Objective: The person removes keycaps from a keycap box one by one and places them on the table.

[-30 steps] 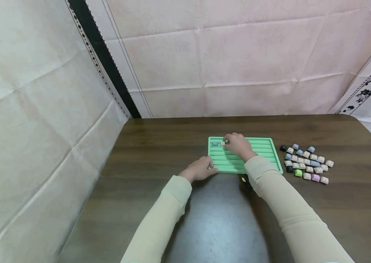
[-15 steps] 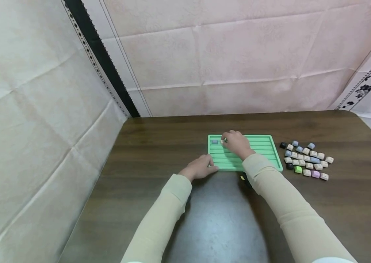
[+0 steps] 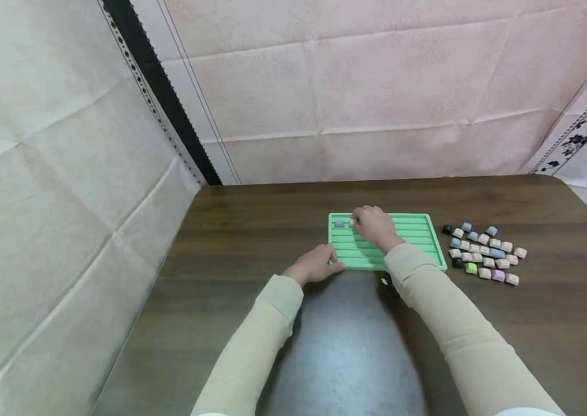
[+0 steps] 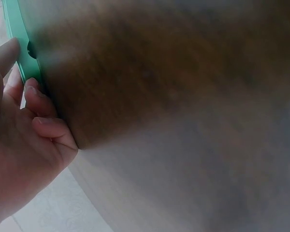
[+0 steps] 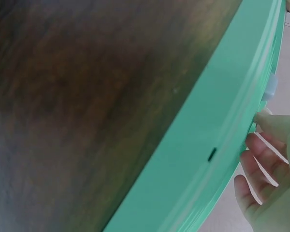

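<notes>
A green ridged tray lies on the table. In its far left slot sits a grey-blue keycap, also visible as a pale blue keycap beyond the tray side in the right wrist view. Just right of it, my right hand pinches a white keycap at the same row, its fingers hiding most of it. My left hand grips the tray's near left corner; the left wrist view has the thumb and fingers about the green edge, with some fingers curled.
Right of the tray lies a loose group of keycaps, mostly white, with blue, black, a green keycap and a purple keycap. A small black object lies under the right forearm. Pale cloth hangs behind the table.
The right hand has shifted slightly left with the white keycap, closer to the grey-blue one, then stayed nearly still. The left hand keeps its place on the tray corner.
</notes>
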